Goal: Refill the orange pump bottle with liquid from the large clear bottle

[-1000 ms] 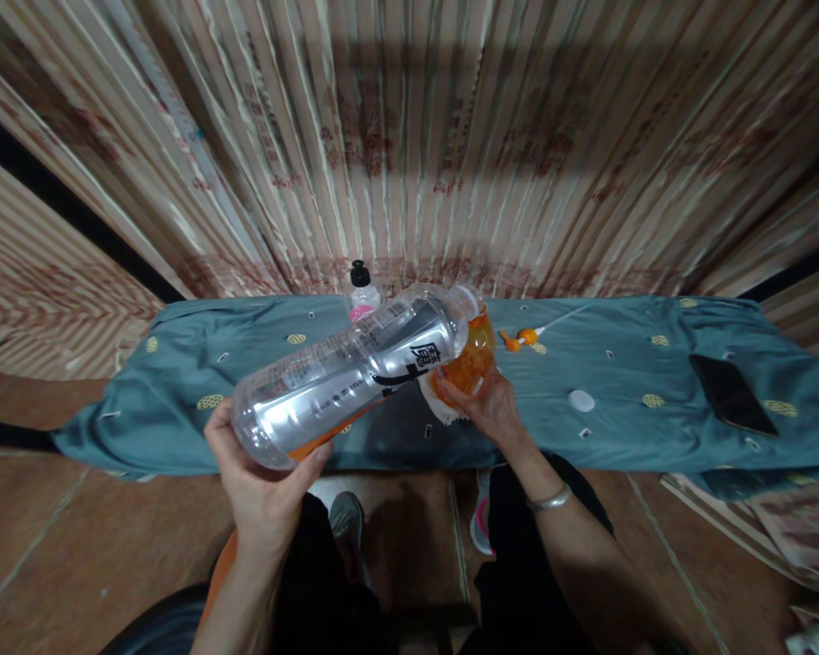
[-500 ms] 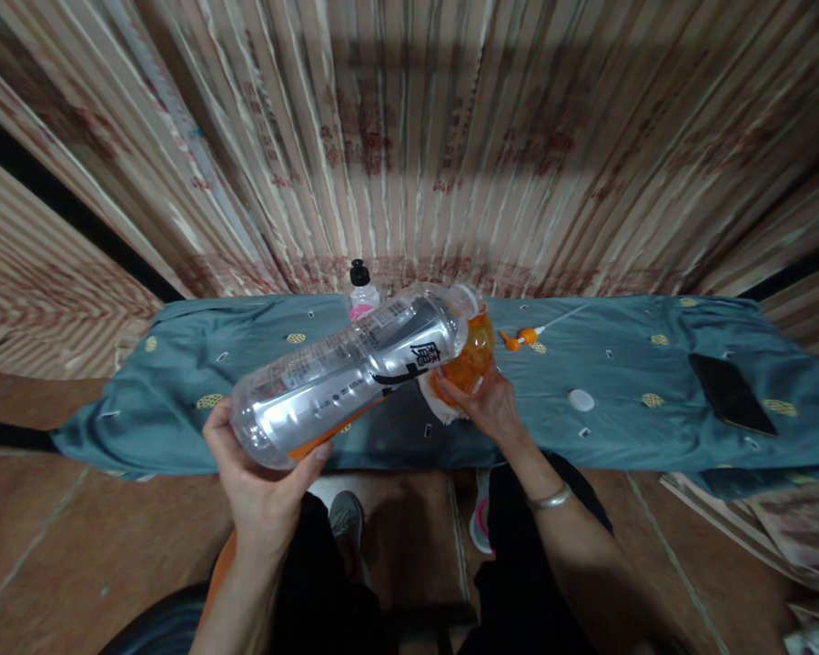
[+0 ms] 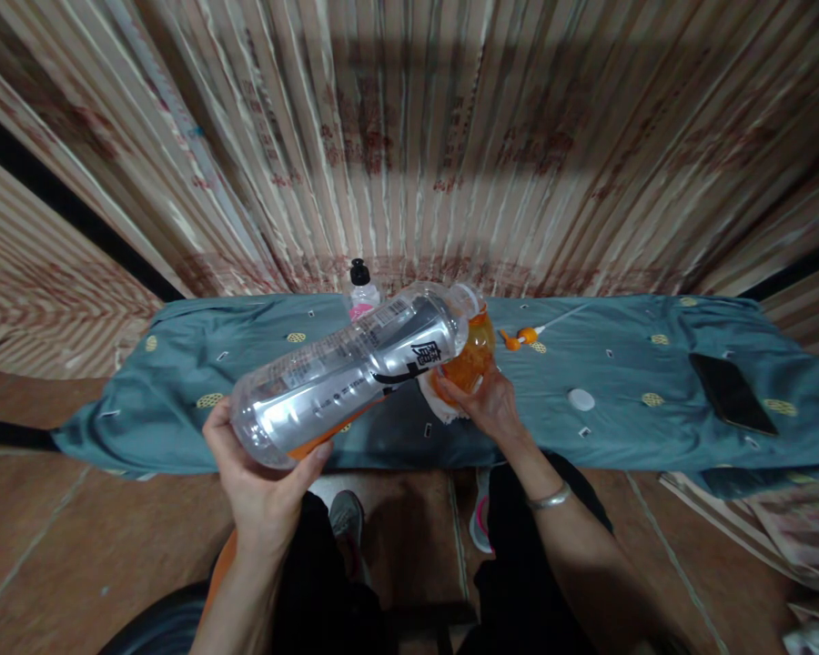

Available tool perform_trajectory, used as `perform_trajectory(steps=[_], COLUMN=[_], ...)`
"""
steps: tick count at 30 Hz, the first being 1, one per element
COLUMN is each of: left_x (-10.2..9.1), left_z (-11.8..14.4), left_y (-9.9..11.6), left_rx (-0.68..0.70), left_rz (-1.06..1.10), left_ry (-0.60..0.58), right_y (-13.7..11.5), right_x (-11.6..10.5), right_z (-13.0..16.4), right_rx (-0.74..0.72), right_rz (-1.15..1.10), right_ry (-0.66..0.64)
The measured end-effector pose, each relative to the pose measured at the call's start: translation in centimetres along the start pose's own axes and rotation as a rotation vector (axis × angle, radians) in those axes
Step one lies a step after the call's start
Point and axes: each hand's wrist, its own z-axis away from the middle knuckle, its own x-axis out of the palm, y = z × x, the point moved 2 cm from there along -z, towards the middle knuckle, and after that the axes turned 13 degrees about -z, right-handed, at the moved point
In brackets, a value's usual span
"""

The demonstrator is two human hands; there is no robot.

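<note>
My left hand (image 3: 263, 473) is wrapped round the base of a large clear plastic bottle (image 3: 355, 373) with a silver label. The bottle is tilted, its neck pointing right over the mouth of an orange bottle (image 3: 474, 355). My right hand (image 3: 488, 400) grips that orange bottle, which stands on a white cloth (image 3: 440, 405). An orange pump top (image 3: 522, 338) with a thin white tube lies to the right. Whether liquid runs between the two mouths I cannot tell.
A small bottle with a black cap (image 3: 360, 284) stands behind the tilted bottle. On the teal cloth-covered table (image 3: 628, 364) lie a white round cap (image 3: 581, 400) and a dark phone (image 3: 733, 393) at the right. A striped curtain (image 3: 409, 146) hangs behind.
</note>
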Motion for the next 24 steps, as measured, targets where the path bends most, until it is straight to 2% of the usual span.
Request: perform_trajectory(steps=[24], left_x=[0.57], left_z=[0.10], left_y=[-0.33], left_rx=[0.004], left_rz=[0.044], left_ry=[-0.033], right_y=[0.32], right_x=[-0.17], right_z=[0.02], right_rx=[0.050], right_rz=[0.010], right_ry=[0.000])
